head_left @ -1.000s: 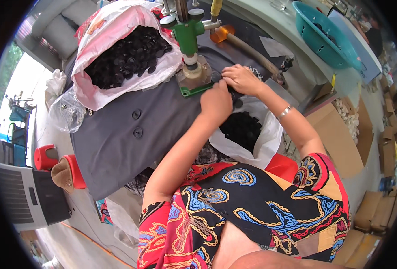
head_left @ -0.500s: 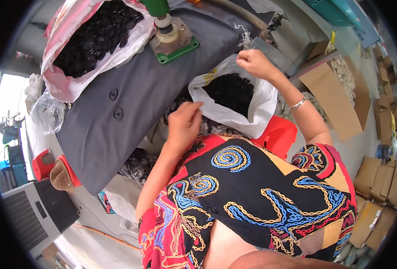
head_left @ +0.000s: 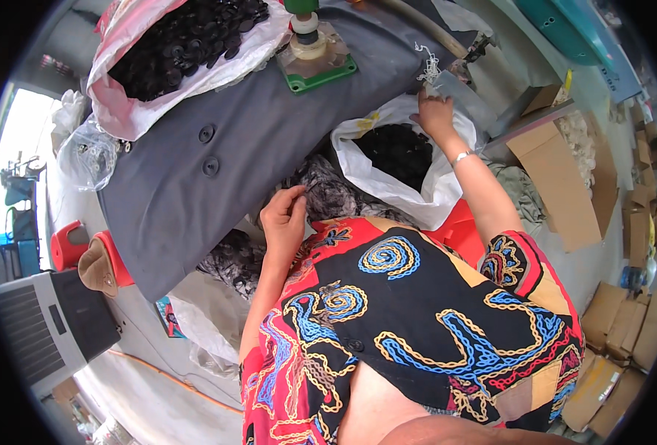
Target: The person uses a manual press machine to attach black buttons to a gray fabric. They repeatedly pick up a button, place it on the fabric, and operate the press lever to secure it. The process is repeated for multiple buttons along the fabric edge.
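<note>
Over the near edge of the dark grey cloth (head_left: 158,200), my left hand (head_left: 284,216) hovers with bent fingers, thumb and forefinger apart. Nothing shows between them. My right hand (head_left: 437,117) reaches past a white bag (head_left: 447,189) to a clear plastic piece (head_left: 462,96) beside a tangle of white strings (head_left: 428,63). Its fingertips are hidden, so I cannot tell what they touch. Black buttons (head_left: 396,154) fill the white bag. Two large dark buttons, an upper button (head_left: 207,133) and a lower button (head_left: 210,166), lie on the cloth.
A pink and white sack (head_left: 113,111) of black buttons lies at the far left. A green-based machine foot (head_left: 317,70) stands on the cloth. Clear bag (head_left: 90,157) at the left, open carton (head_left: 554,178) at the right, red stool (head_left: 69,245) and grey slatted box (head_left: 35,326) lower left.
My right hand has gone from a raised fist above the white bag to the clear plastic piece. My left hand has drawn back slightly to the left. The whole view has shifted a little.
</note>
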Demonstrator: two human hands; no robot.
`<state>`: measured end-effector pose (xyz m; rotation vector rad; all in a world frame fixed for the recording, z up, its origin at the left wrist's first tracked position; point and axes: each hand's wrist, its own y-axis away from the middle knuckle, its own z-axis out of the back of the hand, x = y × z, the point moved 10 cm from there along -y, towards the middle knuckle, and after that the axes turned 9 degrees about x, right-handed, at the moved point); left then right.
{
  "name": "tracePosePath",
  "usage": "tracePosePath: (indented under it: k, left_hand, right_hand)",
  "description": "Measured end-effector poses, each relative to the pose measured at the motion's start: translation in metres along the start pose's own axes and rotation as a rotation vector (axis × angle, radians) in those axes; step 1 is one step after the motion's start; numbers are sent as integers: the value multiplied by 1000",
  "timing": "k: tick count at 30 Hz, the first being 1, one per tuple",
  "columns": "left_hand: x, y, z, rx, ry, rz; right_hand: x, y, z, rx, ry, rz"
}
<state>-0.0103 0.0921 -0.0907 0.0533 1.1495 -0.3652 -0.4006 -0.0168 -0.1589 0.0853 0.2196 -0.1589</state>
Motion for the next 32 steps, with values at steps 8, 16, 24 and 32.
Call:
tracePosePath:
  k: [8, 16, 24, 32]
  left_hand:
    - [36, 19, 15, -60, 130, 191]
    - [-44, 9, 71, -312, -136, -156]
    - [-41, -14, 150, -551, -422, -80]
    - [-23, -51, 137, -218, -809, 293]
  right_hand:
    - [-20, -45, 25, -145, -305, 114]
    - [17, 4, 107, -191, -98, 205]
    - [232, 69, 263, -386, -863, 955]
    - [393, 26, 234, -84, -352, 1022]
